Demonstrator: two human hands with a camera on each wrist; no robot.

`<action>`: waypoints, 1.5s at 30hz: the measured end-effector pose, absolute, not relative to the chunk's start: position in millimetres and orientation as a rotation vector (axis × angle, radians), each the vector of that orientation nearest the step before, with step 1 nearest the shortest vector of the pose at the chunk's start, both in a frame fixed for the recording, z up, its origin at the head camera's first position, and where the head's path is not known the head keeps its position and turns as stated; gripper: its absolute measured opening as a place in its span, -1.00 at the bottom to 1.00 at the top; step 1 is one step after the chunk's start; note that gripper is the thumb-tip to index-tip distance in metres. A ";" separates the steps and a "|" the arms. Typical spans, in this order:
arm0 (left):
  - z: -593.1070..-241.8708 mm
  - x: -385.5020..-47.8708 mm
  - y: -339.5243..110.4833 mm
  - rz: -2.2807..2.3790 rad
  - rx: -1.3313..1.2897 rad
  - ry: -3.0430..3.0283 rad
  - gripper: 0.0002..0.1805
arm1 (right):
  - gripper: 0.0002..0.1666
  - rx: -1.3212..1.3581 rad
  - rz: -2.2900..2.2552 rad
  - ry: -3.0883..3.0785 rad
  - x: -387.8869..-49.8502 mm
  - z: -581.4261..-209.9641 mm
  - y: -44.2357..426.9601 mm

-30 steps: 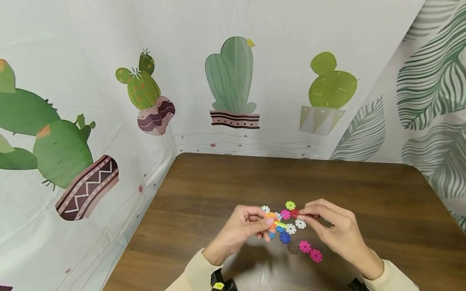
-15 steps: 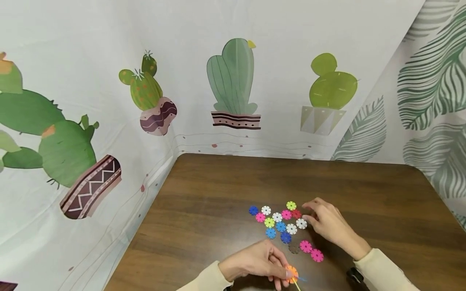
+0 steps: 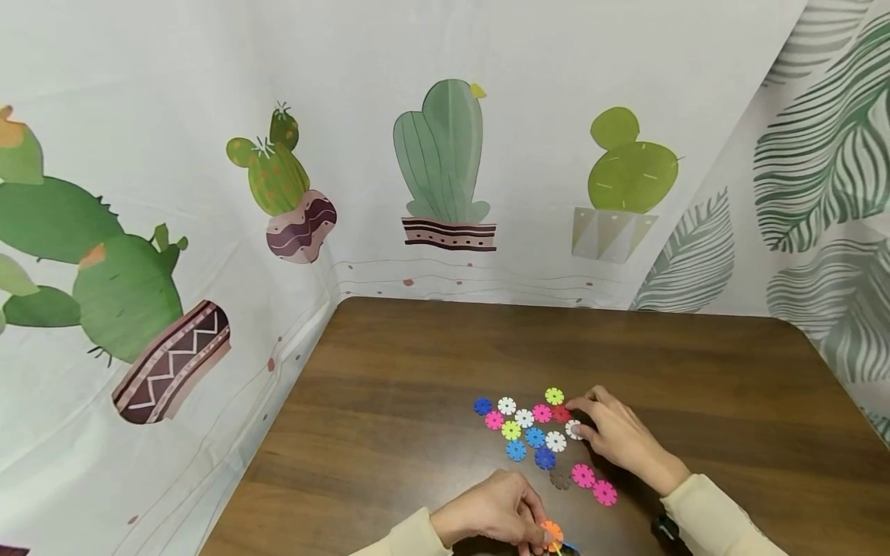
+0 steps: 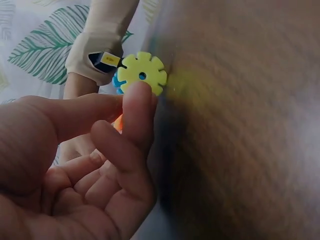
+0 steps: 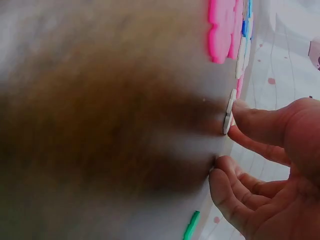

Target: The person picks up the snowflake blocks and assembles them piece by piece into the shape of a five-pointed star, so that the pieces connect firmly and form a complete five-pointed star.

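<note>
Near the table's front edge, my left hand [image 3: 497, 506] pinches a small cluster of joined notched plastic discs. An orange disc [image 3: 552, 533] faces up in it. In the left wrist view, a yellow disc [image 4: 151, 67] stands out past the fingertips, with a blue disc [image 4: 117, 82] partly hidden behind it. My right hand [image 3: 622, 432] rests low over the right end of the loose discs, fingers apart and bent. Its thumb touches a white disc [image 5: 230, 112] lying on the table, and its index fingertip is beside a red disc [image 3: 560, 414].
Several loose discs in blue, pink, white and yellow lie in a patch mid-table, among them a yellow disc [image 3: 511, 430]. Two pink discs [image 3: 604, 493] and a brown disc [image 3: 560, 479] lie nearer the front. The right wrist view shows a green disc [image 5: 191, 226].
My left hand has come from above the loose discs toward the front edge, carrying the joined discs. My right hand drew back slightly from the red disc, then moved in over the white one.
</note>
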State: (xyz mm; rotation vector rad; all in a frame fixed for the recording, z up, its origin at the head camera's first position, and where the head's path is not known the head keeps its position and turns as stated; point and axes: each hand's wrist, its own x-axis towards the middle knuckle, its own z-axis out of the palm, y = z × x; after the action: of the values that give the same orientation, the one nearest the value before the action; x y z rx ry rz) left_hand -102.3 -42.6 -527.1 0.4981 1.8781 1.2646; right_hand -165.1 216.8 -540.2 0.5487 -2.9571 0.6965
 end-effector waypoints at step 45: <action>-523.5 -160.9 -60.7 0.977 0.727 2.726 -0.85 | -0.65 0.497 0.799 -3.032 -163.5 -536.7 216.1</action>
State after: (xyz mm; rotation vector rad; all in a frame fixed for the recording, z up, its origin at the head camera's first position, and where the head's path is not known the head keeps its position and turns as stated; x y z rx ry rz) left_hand -160.9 -60.7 -523.5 0.7267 2.7256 0.9769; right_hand -163.5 216.1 -536.7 0.4967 -3.0315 0.7992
